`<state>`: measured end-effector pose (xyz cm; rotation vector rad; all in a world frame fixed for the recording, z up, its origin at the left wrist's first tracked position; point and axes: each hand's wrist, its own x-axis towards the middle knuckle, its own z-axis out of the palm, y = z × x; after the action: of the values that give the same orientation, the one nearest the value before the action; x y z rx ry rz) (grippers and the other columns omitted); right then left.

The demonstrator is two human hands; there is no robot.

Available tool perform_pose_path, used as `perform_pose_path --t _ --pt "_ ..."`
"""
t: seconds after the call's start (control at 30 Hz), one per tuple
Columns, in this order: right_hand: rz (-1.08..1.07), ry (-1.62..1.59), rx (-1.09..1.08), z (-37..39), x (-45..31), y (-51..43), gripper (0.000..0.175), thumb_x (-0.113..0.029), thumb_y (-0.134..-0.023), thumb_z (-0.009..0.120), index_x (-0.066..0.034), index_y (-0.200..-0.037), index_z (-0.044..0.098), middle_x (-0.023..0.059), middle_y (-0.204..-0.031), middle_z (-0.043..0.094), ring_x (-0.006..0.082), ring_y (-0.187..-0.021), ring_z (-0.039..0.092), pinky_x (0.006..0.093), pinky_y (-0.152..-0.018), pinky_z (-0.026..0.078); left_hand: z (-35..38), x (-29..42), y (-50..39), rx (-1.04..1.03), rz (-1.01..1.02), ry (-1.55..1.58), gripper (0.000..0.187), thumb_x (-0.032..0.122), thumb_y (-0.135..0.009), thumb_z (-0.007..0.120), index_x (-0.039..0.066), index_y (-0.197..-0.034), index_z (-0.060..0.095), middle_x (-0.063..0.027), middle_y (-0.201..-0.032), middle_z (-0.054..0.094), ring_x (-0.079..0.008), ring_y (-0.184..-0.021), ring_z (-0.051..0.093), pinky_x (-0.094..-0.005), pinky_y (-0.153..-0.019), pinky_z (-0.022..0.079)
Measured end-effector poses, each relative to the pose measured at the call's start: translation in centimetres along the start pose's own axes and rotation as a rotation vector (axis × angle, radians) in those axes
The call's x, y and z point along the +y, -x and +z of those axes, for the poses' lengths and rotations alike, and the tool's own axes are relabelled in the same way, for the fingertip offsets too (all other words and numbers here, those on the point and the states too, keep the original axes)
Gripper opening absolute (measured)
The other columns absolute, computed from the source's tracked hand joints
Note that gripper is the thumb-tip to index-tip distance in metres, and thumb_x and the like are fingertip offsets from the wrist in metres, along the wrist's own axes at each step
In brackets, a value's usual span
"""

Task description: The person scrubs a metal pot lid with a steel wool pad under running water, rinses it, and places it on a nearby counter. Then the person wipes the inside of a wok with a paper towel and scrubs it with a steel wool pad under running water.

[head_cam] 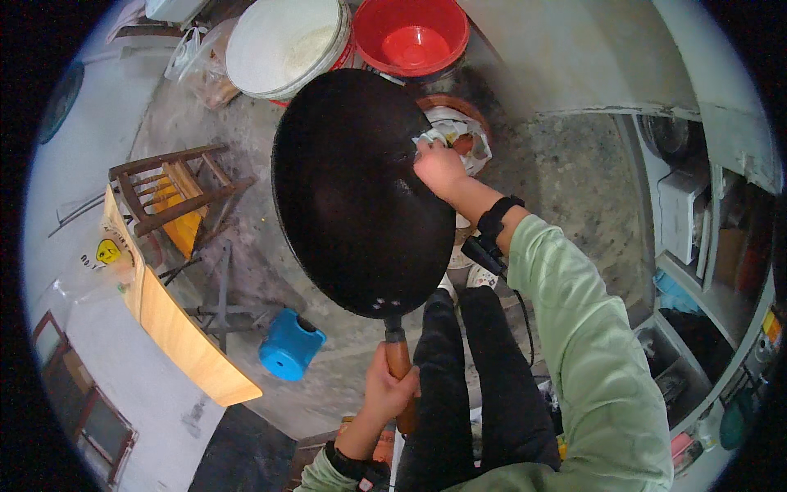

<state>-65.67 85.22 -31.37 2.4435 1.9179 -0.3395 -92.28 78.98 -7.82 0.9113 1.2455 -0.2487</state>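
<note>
A large black wok (356, 190) hangs in the air before me, its inner face turned up towards the camera. My left hand (387, 384) is closed round its brown wooden handle (398, 353). At the wok's right rim, my right hand (439, 163) pinches a small whitish crumpled piece (430, 136), perhaps tissue or cloth, against the inner surface. Fingers cover part of this piece. Just beyond that hand, on the floor, stands a reddish bin (458, 101) lined with a white plastic bag (482, 154) with scraps inside.
A white-lidded bucket (280, 46) and a red basin (412, 37) stand at the far side. To the left are a wooden chair (178, 187), a light wooden tabletop (184, 332) and a blue plastic stool (292, 344). Shelves (695, 295) line the right side.
</note>
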Motion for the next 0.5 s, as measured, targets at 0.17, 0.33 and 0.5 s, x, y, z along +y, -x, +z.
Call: perform_pose_path --t 0.17,0.33,0.5 --pt "0.026 -0.253 -0.002 -1.2 -3.2 1.3 0.014 -0.007 -0.074 0.050 0.0019 -0.081 0.058 0.0182 -0.096 0.048 0.0303 -0.081 0.055 0.0380 -0.058 0.051 0.0 -0.4 -0.1 -0.002 0.028 -0.036 0.030 -0.006 -0.071 0.050 0.005 -0.094 0.035 -0.0065 -0.062 0.048 -0.0173 -0.047 0.053 -0.0303 -0.043 0.046" --pt "-0.208 -0.410 0.021 -0.5 -5.6 3.2 0.014 -0.013 -0.077 0.048 -0.0006 -0.080 0.053 0.0140 -0.090 0.049 0.0295 -0.083 0.054 0.0392 -0.057 0.052 -0.2 -0.6 0.1 -0.032 0.024 0.071 0.031 -0.003 -0.074 0.054 0.005 -0.098 0.035 -0.0058 -0.065 0.048 -0.0138 -0.048 0.052 -0.0269 -0.046 0.045" --pt "-0.274 -0.398 0.053 1.1 -3.4 3.1 0.015 -0.015 -0.077 0.048 -0.0014 -0.083 0.052 0.0160 -0.083 0.051 0.0311 -0.075 0.056 0.0382 -0.054 0.052 -0.2 -0.6 0.2 -0.037 0.012 0.050 0.030 -0.003 -0.075 0.053 0.005 -0.097 0.035 -0.0060 -0.065 0.048 -0.0136 -0.049 0.053 -0.0265 -0.047 0.045"
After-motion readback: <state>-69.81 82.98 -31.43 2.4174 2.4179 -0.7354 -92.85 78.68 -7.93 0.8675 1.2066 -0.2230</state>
